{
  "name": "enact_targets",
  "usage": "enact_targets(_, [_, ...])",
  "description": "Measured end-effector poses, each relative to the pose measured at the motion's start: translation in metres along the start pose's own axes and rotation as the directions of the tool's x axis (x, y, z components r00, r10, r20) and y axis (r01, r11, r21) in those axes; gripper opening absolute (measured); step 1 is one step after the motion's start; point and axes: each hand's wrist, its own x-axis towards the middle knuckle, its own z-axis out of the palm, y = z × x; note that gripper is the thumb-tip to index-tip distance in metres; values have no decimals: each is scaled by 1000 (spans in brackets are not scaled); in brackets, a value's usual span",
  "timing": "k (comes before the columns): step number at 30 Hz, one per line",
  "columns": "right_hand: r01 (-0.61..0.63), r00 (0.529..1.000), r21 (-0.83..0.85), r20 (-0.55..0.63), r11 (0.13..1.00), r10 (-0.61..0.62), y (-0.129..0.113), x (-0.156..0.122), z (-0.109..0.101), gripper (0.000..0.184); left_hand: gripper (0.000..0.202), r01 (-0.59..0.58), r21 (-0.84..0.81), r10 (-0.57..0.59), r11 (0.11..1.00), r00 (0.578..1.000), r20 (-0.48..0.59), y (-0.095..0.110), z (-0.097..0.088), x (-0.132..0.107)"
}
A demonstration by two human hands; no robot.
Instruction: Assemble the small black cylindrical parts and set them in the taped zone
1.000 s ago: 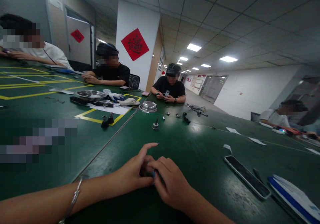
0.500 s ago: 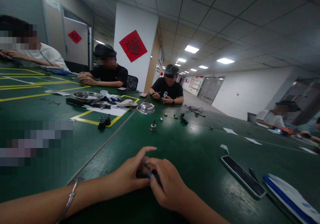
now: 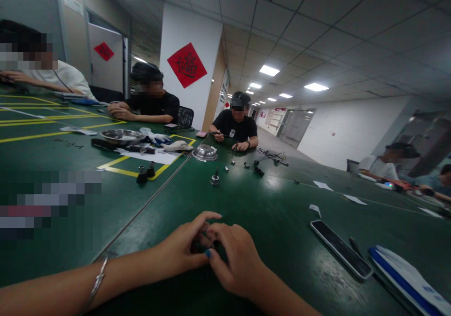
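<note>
Just above the near part of the green table, my left hand and my right hand meet. The fingers of both are curled toward each other, with the left index finger reaching over the top. A small dark bit shows between the fingertips, but the fingers hide most of it and I cannot make out what it is. A silver bangle circles my left wrist. Beyond my hands stands a small metal part with a thin upright shaft. Two black cone-shaped pieces are farther left.
To the right lie a phone, a blue-and-white packet and a paper scrap. Farther back are an upturned metal bowl, a metal dish, gloves, small parts and cables. Several people sit around the table.
My fingers have shifted slightly around each other, the right thumb now nearer the left one. Across the table, a person's hands have lowered and moved apart.
</note>
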Motion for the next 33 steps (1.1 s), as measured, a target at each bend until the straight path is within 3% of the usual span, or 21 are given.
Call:
enact_targets(5, [46,999,19,14,999,-47,-3,1,-4,29,60,25,18,-25,1000,1000,16,4,-1,1])
enact_targets(12, [82,997,0,6,997,-82,-1,1,-1,26,65,15,4,-15,1000,996,86,5,-1,-2])
enact_targets(20, [86,996,-17,36,996,-86,1,1,0,21,66,-10,38,8,999,999,44,3,1,-1])
enact_targets(33, [47,998,-23,-28,999,-47,0,-2,4,13,66,-66,1,66,998,997,38,-4,2,-1])
